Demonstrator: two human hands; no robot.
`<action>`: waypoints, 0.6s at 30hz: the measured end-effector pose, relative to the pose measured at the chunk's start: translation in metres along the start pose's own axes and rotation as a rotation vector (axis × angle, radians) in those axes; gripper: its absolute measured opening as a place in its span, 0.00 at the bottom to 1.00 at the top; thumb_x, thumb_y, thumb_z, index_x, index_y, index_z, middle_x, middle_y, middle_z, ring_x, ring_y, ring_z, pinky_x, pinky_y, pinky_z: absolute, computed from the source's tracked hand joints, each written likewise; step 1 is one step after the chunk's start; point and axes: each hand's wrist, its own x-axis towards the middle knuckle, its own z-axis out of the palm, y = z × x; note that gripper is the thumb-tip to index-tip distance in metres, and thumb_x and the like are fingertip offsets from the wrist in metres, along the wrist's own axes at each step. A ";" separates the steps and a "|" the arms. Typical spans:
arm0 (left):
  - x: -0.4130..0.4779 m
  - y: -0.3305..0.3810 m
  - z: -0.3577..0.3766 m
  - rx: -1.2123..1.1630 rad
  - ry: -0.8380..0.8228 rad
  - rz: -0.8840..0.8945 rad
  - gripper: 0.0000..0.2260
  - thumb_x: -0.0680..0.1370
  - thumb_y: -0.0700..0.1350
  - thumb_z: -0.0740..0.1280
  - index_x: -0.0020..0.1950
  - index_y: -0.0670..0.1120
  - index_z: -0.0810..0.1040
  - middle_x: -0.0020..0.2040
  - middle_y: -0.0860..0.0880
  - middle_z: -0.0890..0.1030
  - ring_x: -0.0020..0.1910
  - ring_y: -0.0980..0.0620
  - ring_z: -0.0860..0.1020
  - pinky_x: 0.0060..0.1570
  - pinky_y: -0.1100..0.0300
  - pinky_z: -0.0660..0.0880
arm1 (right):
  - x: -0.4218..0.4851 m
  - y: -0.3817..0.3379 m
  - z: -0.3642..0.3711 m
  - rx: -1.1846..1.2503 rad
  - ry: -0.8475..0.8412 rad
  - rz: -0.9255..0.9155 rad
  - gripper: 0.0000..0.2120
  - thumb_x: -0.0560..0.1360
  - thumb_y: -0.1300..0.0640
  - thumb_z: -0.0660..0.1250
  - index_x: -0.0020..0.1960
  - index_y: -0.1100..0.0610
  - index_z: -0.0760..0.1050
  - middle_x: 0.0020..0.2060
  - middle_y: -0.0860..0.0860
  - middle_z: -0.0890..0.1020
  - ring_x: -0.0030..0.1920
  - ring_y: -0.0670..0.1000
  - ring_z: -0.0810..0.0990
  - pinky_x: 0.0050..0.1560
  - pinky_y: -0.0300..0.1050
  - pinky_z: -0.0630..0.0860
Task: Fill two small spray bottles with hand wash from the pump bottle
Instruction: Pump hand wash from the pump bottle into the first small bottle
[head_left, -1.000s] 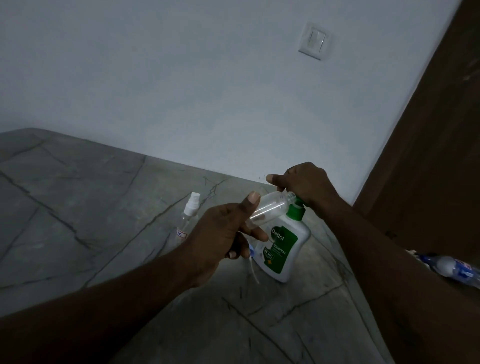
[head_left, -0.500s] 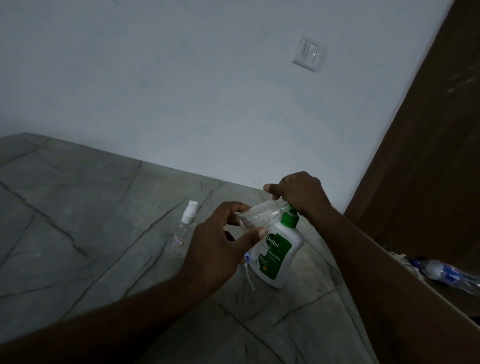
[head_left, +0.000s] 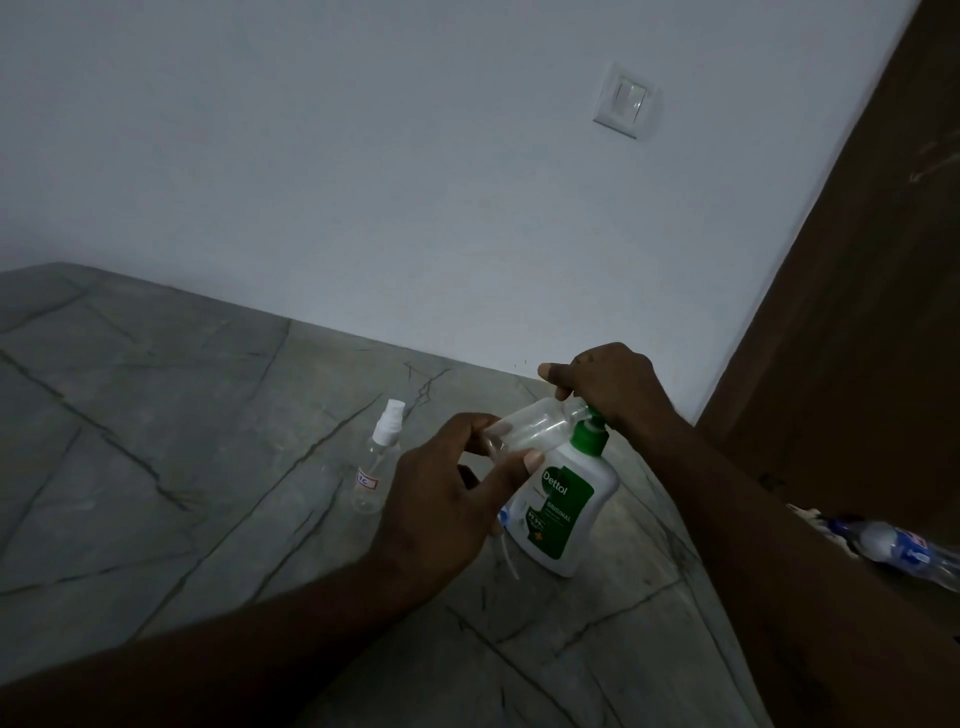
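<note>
My left hand (head_left: 441, 499) pinches a clear, uncapped small spray bottle (head_left: 530, 428) by its base between thumb and fingers, tilted with its mouth up against the green pump head of the white hand wash bottle (head_left: 563, 506). My right hand (head_left: 610, 382) is curled over that pump head, hiding the nozzle. The pump bottle stands on the grey stone counter (head_left: 208, 467). A second small spray bottle (head_left: 376, 462), clear with a white spray cap on, stands upright to the left. A white dip tube (head_left: 509, 558) hangs below my left hand.
The white wall with a light switch (head_left: 626, 101) rises behind the counter. A dark brown door (head_left: 857, 338) stands on the right. A plastic water bottle with a blue label (head_left: 904, 551) lies beyond the counter's right edge.
My left hand has shifted its grip from around the small bottle's body to pinching its base. The view has tilted slightly; my right hand stays on the pump.
</note>
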 end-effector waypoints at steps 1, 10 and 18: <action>0.000 -0.001 0.000 -0.017 -0.005 -0.008 0.23 0.73 0.63 0.66 0.59 0.48 0.79 0.50 0.53 0.82 0.27 0.56 0.81 0.26 0.65 0.75 | 0.001 0.000 0.000 -0.013 -0.004 0.001 0.20 0.75 0.40 0.70 0.30 0.50 0.79 0.32 0.47 0.82 0.36 0.47 0.79 0.36 0.41 0.68; 0.005 0.004 -0.006 -0.181 -0.156 -0.194 0.23 0.74 0.65 0.62 0.52 0.47 0.81 0.43 0.50 0.87 0.26 0.54 0.79 0.27 0.64 0.73 | 0.004 -0.003 -0.005 -0.040 0.007 -0.019 0.21 0.76 0.40 0.69 0.30 0.51 0.80 0.26 0.43 0.79 0.31 0.44 0.77 0.35 0.40 0.66; 0.006 0.012 -0.009 -0.381 -0.235 -0.321 0.26 0.75 0.65 0.61 0.42 0.45 0.85 0.39 0.43 0.87 0.25 0.52 0.77 0.28 0.62 0.71 | 0.008 -0.002 0.002 -0.215 -0.078 -0.032 0.21 0.77 0.38 0.67 0.29 0.47 0.74 0.29 0.43 0.75 0.31 0.41 0.72 0.32 0.39 0.62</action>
